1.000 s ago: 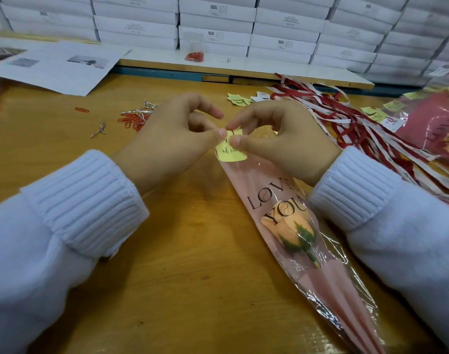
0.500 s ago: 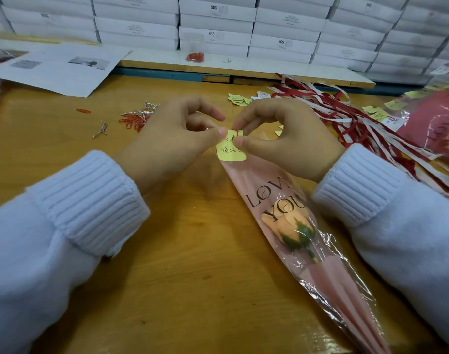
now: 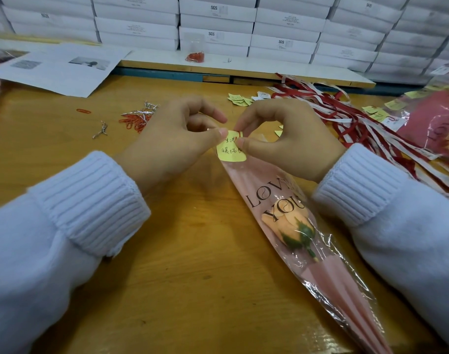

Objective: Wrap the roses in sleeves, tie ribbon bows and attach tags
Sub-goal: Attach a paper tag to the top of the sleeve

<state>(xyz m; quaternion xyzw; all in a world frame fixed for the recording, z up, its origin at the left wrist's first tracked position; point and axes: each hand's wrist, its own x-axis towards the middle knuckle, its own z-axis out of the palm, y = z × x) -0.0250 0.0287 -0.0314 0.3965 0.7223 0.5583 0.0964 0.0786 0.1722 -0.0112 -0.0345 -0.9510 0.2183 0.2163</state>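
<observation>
view: head
fingers: left hand (image 3: 177, 139) and right hand (image 3: 287, 139) both pinch tag (image 3: 229, 153) top
done: rose (image 3: 287, 226) in sleeve (image 3: 269, 185), below fingertips
doing: clip (image 3: 240, 134) at right fingertips, tag probably half attached
left: no bow seen; ribbons (image 3: 346, 118) right of fingers

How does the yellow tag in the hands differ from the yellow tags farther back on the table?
The handwritten yellow paper tag is single, pinched by left hand and right hand; the loose yellow paper tags lie heaped, untouched. Its writing shows clearly; theirs does not. Both are yellow paper.
</observation>
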